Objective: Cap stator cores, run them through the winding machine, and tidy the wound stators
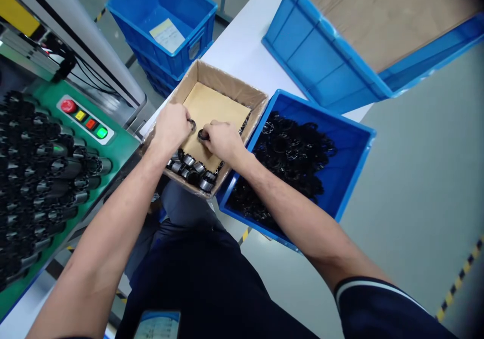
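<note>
My left hand [173,125] is closed on a small dark ring [192,125] over the left side of an open cardboard box [232,88]. Beside it, my right hand [224,140] pinches a black ring [203,135] between thumb and fingers. The two rings are apart, a short way above or on a tan cardboard sheet [212,105] inside the box. Along the box's near side lie several metal and black cylindrical parts [192,169], partly beyond the sheet's edge. Under my right forearm, a blue bin [351,178] holds a heap of black ring-shaped parts [291,147].
At left, a green machine table [124,150] carries many dark cylinders [45,178] and a button panel [85,120]. A blue crate [302,52] with brown sheeting stands on the white table [242,42]. Stacked blue crates [166,62], the top one with a paper, stand behind.
</note>
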`<state>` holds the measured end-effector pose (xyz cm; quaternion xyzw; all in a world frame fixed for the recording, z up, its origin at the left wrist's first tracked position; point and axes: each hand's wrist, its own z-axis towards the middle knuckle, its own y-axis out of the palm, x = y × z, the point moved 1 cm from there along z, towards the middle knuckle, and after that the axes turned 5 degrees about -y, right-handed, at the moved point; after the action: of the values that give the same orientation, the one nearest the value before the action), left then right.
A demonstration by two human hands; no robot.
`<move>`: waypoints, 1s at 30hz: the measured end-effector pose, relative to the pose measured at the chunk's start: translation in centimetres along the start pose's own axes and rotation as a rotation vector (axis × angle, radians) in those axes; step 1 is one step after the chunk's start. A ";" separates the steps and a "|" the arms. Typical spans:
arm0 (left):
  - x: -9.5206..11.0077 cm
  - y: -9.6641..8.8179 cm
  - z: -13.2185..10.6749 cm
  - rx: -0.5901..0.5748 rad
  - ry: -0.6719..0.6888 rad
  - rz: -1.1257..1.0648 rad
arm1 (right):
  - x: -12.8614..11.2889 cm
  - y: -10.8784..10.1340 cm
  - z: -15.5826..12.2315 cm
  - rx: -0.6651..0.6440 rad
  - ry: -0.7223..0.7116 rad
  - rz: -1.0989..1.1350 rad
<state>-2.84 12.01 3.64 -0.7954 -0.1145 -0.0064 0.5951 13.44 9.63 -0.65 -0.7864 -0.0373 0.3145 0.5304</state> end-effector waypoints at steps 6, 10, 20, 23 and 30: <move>-1.2 1.9 -2.8 -0.023 0.161 0.009 | 2.2 -1.0 -2.0 -0.044 -0.035 0.017; -3.3 2.2 -6.1 -0.159 0.480 0.229 | 2.8 -1.0 -3.1 -0.076 -0.053 -0.011; -3.0 3.1 -5.2 -0.088 0.384 0.189 | 1.6 0.4 -2.3 -0.061 0.029 -0.064; -3.0 3.3 -5.2 -0.041 0.315 0.127 | 0.8 0.6 -2.6 -0.055 0.046 -0.067; -4.6 2.5 -13.6 0.098 0.315 -0.208 | 0.2 -1.5 -1.9 -0.106 -0.195 -0.156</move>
<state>-5.10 -2.38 4.55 -0.7386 -0.1016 -0.1865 0.6399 15.02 8.84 1.04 -0.7737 -0.1663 0.3449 0.5047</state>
